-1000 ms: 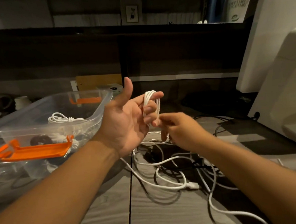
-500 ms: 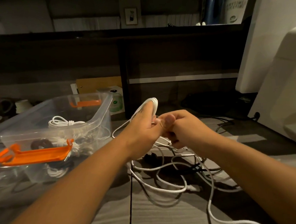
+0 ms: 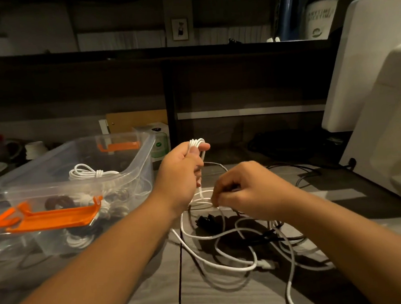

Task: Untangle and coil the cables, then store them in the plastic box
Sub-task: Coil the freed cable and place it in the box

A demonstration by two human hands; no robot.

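The grey wood-grain desk [image 3: 143, 298] carries a clear, rigid plastic box [image 3: 138, 165], left of the grip, already holding 1 smooth white coil [image 3: 94, 173]. Below the grip, limp white cable [image 3: 226, 266] sprawls tangled. The left hand [image 3: 179, 174], open-palmed 1 second ago, now clutches the slim loops [image 3: 197, 142]. The right hand [image 3: 247, 191] has dropped, pinching slack, so winding continues.

L hand [image 3: 179, 174] raised, fist round looped end of white cable [image 3: 197, 142], loops poking above thumb. R hand [image 3: 245, 191] lower, just to the rt, fingers curled, pinching same cable's loose run. Below: tangle [image 3: 237, 251] of white + black leads on grey table [image 3: 145, 298]. Clear plastic box [image 3: 138, 165] at left w/ orange latch [image 3: 52, 216]; coiled white lead [image 3: 89, 173] inside.
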